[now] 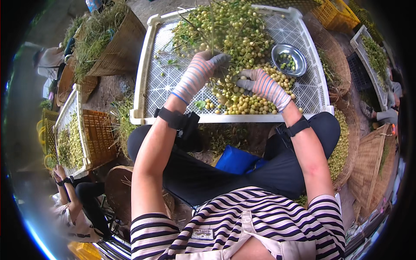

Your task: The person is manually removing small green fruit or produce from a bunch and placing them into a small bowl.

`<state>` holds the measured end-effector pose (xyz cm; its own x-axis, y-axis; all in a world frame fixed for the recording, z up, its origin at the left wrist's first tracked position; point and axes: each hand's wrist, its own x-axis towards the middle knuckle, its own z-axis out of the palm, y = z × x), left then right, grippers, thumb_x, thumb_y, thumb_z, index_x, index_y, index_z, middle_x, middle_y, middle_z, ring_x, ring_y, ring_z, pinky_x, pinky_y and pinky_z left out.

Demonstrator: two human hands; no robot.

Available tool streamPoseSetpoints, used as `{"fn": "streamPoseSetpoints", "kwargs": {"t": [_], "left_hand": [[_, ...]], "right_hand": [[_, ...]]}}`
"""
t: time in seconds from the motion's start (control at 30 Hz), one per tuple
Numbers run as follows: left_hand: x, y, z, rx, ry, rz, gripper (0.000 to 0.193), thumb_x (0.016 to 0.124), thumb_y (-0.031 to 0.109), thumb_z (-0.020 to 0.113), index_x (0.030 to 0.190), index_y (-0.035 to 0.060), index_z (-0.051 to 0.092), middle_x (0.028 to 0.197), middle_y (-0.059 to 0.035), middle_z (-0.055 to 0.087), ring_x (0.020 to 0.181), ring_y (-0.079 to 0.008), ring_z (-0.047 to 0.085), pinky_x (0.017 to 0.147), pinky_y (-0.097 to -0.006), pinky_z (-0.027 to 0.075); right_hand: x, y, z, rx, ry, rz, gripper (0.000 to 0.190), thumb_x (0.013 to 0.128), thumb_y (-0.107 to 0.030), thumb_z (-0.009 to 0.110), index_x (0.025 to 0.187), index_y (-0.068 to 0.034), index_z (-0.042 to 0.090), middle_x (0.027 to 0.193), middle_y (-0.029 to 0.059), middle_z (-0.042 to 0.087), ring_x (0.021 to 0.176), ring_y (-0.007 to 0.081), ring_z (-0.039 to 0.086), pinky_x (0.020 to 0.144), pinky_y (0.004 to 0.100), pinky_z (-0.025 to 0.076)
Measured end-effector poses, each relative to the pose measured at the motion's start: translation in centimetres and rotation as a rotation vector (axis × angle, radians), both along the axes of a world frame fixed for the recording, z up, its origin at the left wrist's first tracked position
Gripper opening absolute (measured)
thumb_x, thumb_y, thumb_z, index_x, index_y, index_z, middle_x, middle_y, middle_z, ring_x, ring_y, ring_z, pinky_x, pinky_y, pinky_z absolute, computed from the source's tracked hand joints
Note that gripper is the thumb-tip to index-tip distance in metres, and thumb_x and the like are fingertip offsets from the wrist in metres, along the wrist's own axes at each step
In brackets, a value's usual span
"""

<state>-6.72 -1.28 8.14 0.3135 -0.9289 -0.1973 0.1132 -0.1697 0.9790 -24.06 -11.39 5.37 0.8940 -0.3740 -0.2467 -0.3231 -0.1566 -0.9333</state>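
My left hand (214, 63), in a striped knit glove with grey fingers, pinches the twiggy stem of a bunch of small round yellow-green fruits (224, 92). The bunch hangs below it over a white perforated plastic tray (167, 87). My right hand (256, 81), gloved alike, has curled fingers against the bunch's right side; whether they grip a fruit is hidden. Under and around it lie loose picked fruits (250, 105). A heap of fruits still on stems (224, 29) covers the tray's far middle. A steel bowl (289, 60) on the right holds several small green fruits.
Left stands a wicker basket of stalks (110, 48) and another fruit tray (79, 126) on an orange crate (99, 135), with a person's hands (60, 172) nearby. A round basket of fruits (339, 143) sits by my right knee. A blue bag (239, 159) lies between my legs.
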Motion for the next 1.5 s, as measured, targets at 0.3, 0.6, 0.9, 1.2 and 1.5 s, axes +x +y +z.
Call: {"fn": "streamPoseSetpoints", "kwargs": {"t": [0.3,0.6,0.9,1.2,1.5], "left_hand": [[0.3,0.0,-0.2,-0.017,-0.011,0.195,0.016,0.081,0.018,0.062,0.088,0.0034,0.063,0.069,-0.0059,0.064,0.052,-0.0112,0.059,0.039,-0.0222,0.037],[-0.8,-0.1,0.2,0.052,0.042,0.245,0.017,0.081,0.02,0.065,0.087,0.0046,0.063,0.071,-0.0053,0.065,0.054,-0.0104,0.059,0.041,-0.019,0.039],[-1.2,-0.7,-0.1,0.038,0.069,0.271,0.015,0.08,0.016,0.065,0.085,0.0027,0.06,0.068,-0.0064,0.063,0.052,-0.0142,0.059,0.039,-0.0236,0.042],[-1.9,-1.2,-1.6,0.053,-0.024,0.258,0.014,0.082,0.014,0.062,0.086,0.0009,0.059,0.069,-0.0078,0.063,0.052,-0.0154,0.059,0.039,-0.0248,0.042],[-1.5,-1.1,-0.2,0.076,0.159,0.367,0.015,0.083,0.014,0.061,0.092,0.0024,0.06,0.073,-0.0054,0.064,0.055,-0.0154,0.061,0.04,-0.0228,0.042]], "right_hand": [[-0.6,-1.1,-1.7,-0.198,0.302,-0.095,0.028,0.084,-0.028,0.058,0.091,-0.001,0.06,0.064,0.0107,0.059,0.059,0.0198,0.059,0.06,0.0329,0.047],[0.0,-0.6,0.0,-0.428,-0.045,-0.272,0.036,0.071,-0.037,0.071,0.082,-0.003,0.064,0.067,0.0079,0.062,0.059,0.0138,0.056,0.061,0.0295,0.048],[-1.3,-2.2,-0.3,0.445,-0.051,-0.546,0.022,0.078,-0.027,0.063,0.079,-0.004,0.061,0.061,-0.0011,0.056,0.047,0.006,0.048,0.04,0.0186,0.036],[1.0,1.3,2.3,0.393,0.042,-0.39,0.023,0.081,-0.031,0.063,0.082,-0.009,0.056,0.06,-0.0039,0.05,0.044,0.0042,0.045,0.036,0.0162,0.03],[-1.7,-1.1,0.5,0.729,-0.3,-0.27,0.021,0.083,-0.023,0.059,0.094,-0.006,0.057,0.073,-0.001,0.055,0.057,0.006,0.052,0.045,0.0154,0.038]]}}
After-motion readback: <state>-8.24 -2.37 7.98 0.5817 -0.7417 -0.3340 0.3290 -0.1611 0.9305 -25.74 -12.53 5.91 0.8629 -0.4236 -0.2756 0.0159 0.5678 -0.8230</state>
